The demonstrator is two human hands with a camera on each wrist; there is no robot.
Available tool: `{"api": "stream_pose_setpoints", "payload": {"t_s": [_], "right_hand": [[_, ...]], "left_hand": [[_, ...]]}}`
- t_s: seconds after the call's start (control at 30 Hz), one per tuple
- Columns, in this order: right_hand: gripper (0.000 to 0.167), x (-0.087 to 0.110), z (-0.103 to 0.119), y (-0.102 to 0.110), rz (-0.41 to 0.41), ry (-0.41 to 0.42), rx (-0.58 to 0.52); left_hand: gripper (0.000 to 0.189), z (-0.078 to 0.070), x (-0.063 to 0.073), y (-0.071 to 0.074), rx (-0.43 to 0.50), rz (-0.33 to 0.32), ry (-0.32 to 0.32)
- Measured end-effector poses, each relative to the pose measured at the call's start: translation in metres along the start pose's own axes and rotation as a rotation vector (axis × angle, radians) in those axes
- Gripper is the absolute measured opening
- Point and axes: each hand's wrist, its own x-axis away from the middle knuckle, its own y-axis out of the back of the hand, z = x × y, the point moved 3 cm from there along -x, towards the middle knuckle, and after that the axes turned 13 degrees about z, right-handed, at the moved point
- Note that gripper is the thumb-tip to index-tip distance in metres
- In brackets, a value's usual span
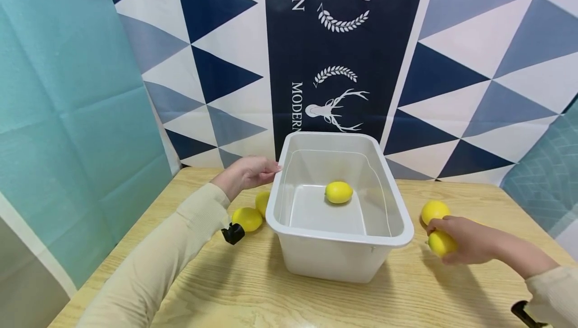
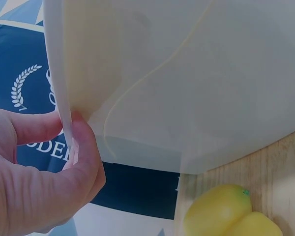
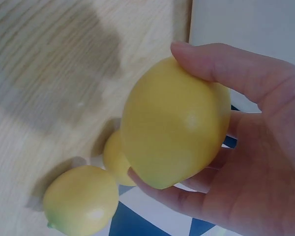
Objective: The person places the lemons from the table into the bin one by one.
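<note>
From where I stand, the two hands are well apart, one on each side of a white bin (image 1: 331,259) on the wooden table (image 1: 217,293). The right hand (image 1: 471,240) has its thumb and fingers curled round a lemon (image 1: 441,243), right of the bin and near its near right corner, outside the rim. That sideways gap is what matters: the bin lies directly left of this lemon, whose long axis seems to run roughly left to right, a tip towards the bin, though I can't be sure of its tilt. The left hand (image 1: 253,170) is on the far side of that gap, pinching the bin's left rim. One lemon lies inside on the bin's floor; two more lemons (image 3: 82,199) sit just beyond the right hand, and another pair (image 1: 247,219) left of the bin.
</note>
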Motion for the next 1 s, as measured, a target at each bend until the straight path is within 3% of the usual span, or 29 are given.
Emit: {"api": "stream_pose_setpoints", "payload": {"t_s": [0.4, 0.73, 1.0], "right_hand": [[0.048, -0.004, 0.003, 0.016, 0.087, -0.120, -0.016], [0.049, -0.009, 0.009, 0.025, 0.062, -0.075, 0.018], [0.046, -0.014, 0.017, 0.038, 0.099, -0.121, -0.001]], "left_hand": [[0.041, 0.003, -0.001, 0.001, -0.007, 0.015, -0.008], [0.041, 0.003, 0.000, 0.003, -0.028, 0.015, -0.016], [0.041, 0.003, 0.001, 0.002, -0.014, 0.011, -0.019]]}}
